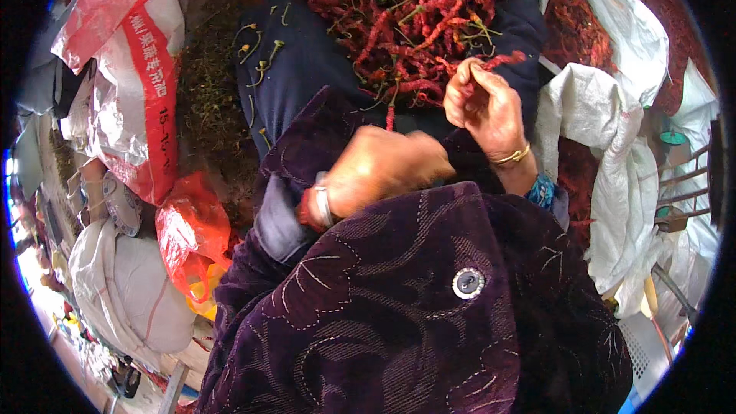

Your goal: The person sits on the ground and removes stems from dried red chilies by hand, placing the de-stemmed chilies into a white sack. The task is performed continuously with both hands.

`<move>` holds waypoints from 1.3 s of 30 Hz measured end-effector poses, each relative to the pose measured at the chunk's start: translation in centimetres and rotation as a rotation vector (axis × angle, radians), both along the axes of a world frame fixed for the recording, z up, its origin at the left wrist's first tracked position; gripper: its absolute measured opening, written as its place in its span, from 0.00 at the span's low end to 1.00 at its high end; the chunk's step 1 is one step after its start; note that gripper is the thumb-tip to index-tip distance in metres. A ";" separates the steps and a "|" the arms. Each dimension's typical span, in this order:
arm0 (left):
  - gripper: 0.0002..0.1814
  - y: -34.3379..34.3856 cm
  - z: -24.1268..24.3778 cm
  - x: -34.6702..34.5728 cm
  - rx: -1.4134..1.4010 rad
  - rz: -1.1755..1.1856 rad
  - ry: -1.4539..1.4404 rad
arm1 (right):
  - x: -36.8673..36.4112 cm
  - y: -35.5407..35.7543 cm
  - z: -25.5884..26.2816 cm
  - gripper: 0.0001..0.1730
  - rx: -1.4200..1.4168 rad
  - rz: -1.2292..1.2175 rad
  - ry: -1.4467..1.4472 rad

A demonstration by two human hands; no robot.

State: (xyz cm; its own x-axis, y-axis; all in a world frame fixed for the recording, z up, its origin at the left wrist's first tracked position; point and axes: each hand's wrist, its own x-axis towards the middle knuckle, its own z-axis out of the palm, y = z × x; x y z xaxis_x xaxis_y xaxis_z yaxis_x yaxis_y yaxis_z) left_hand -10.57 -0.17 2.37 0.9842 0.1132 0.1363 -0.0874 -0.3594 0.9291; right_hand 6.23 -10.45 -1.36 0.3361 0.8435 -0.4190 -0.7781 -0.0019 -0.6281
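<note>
In the head view a pile of dried red chili peppers (402,17) lies at the top middle, between and over the knees. My right hand (486,103), with a gold-coloured bracelet, grips a dried red chili (506,60) between thumb and fingers at the pile's near right side. My left hand (385,167), blurred, is bent with its back to the camera, in front of the lap; whether it holds anything is hidden. A chili (391,118) shows just above its knuckles. Loose green chili stems (261,66) lie on the dark trouser leg (310,46) at the left.
White woven sacks (598,98) stand at the right, one with red chilies (578,26) in its mouth. Many stems litter the ground (210,80) at the left, beside a red and white sack (144,86). Below it are a red plastic bag (192,224) and a stuffed white sack (132,293).
</note>
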 end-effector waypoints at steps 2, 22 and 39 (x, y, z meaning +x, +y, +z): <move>0.07 1.7 -1.8 -1.2 -0.010 0.523 -0.198 | 1.2 -0.5 1.5 0.10 -0.061 0.152 -0.227; 0.12 5.2 -0.9 0.6 -0.431 0.694 0.157 | 0.6 2.2 2.2 0.09 0.061 0.325 -0.205; 0.07 1.5 -4.4 5.5 -0.675 0.542 0.379 | 1.4 2.8 -0.3 0.08 -0.141 0.117 -0.393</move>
